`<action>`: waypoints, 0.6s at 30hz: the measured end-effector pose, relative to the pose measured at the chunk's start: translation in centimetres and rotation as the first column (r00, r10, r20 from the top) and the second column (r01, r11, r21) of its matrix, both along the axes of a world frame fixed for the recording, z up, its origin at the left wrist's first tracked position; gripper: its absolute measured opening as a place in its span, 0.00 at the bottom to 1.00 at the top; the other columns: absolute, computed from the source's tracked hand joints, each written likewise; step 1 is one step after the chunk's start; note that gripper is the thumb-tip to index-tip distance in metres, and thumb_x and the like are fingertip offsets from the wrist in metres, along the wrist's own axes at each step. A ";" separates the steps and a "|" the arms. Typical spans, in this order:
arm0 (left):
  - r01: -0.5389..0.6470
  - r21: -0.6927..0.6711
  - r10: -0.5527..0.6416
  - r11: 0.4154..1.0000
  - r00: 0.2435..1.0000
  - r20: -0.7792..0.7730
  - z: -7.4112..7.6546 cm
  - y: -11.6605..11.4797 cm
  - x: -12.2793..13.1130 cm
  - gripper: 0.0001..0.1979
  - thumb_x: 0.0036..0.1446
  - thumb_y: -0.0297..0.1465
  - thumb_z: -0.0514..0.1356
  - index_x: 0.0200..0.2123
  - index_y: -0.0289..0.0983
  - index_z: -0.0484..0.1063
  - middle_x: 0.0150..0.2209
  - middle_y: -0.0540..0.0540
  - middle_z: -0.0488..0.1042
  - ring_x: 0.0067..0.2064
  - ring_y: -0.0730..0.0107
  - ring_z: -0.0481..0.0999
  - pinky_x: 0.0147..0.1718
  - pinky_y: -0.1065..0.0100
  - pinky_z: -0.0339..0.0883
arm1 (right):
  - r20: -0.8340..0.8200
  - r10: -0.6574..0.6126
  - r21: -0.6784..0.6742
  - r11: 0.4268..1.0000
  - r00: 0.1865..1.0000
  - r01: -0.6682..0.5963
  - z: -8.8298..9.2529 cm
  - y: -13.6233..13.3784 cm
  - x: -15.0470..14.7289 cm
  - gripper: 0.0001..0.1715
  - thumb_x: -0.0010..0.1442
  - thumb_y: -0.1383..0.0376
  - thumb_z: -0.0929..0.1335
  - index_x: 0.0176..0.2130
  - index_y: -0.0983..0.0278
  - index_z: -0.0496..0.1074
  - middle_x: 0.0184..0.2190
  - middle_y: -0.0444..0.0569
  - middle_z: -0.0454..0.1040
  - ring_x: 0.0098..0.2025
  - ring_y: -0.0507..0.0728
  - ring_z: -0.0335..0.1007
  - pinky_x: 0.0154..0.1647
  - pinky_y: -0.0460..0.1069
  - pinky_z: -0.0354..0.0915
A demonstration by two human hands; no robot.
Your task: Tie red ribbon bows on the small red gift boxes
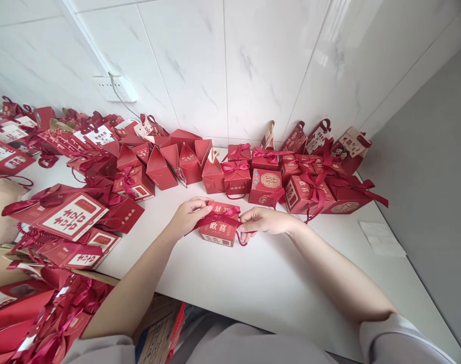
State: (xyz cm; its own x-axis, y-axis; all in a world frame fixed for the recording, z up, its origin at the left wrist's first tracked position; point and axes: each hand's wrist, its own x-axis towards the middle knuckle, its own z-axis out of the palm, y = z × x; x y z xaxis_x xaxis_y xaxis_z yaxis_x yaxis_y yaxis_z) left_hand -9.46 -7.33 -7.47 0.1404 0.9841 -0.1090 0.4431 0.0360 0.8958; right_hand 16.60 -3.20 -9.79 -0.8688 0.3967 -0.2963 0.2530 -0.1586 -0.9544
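A small red gift box (218, 233) with gold characters stands on the white table (253, 283) in front of me. A dark red ribbon (219, 217) crosses its top. My left hand (190, 215) pinches the ribbon's left end at the box's upper left corner. My right hand (262, 221) pinches the ribbon's right end beside the box, fingers closed. A loop of ribbon hangs below the right hand.
Several red gift boxes with bows (268, 184) line the tiled wall behind. More open red boxes (169, 162) stand at the back centre, and flat red boxes and bags (71, 217) pile up at the left. A white tissue (380, 237) lies at the right.
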 end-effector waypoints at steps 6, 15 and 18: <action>-0.019 -0.029 0.020 0.999 1.000 0.018 0.0 0.0 -0.2 0.22 0.56 0.49 0.61 0.23 0.36 0.67 0.52 0.43 0.74 0.47 0.60 0.75 0.43 0.65 0.68 | 0.004 0.049 0.147 0.988 0.999 -0.049 0.3 0.5 1.0 0.22 0.59 0.48 0.71 0.33 0.65 0.77 0.32 0.48 0.79 0.36 0.55 0.75 0.41 0.49 0.67; 0.112 -0.175 -0.141 0.978 0.977 -0.160 0.7 0.5 -3.1 0.22 0.56 0.52 0.60 0.27 0.37 0.72 0.31 0.49 0.74 0.33 0.68 0.72 0.32 0.70 0.63 | -0.027 -0.249 0.174 0.953 0.968 0.250 1.0 1.3 1.9 0.31 0.64 0.42 0.63 0.34 0.65 0.75 0.33 0.51 0.77 0.35 0.55 0.74 0.42 0.52 0.68; 0.201 -0.228 -0.236 0.953 0.962 -0.139 0.7 0.4 -3.1 0.22 0.54 0.49 0.62 0.24 0.36 0.69 0.23 0.52 0.67 0.24 0.75 0.63 0.24 0.71 0.55 | -0.081 -0.281 0.194 0.937 0.956 0.292 0.5 0.5 0.5 0.29 0.63 0.42 0.64 0.32 0.65 0.73 0.29 0.48 0.75 0.31 0.54 0.72 0.37 0.50 0.66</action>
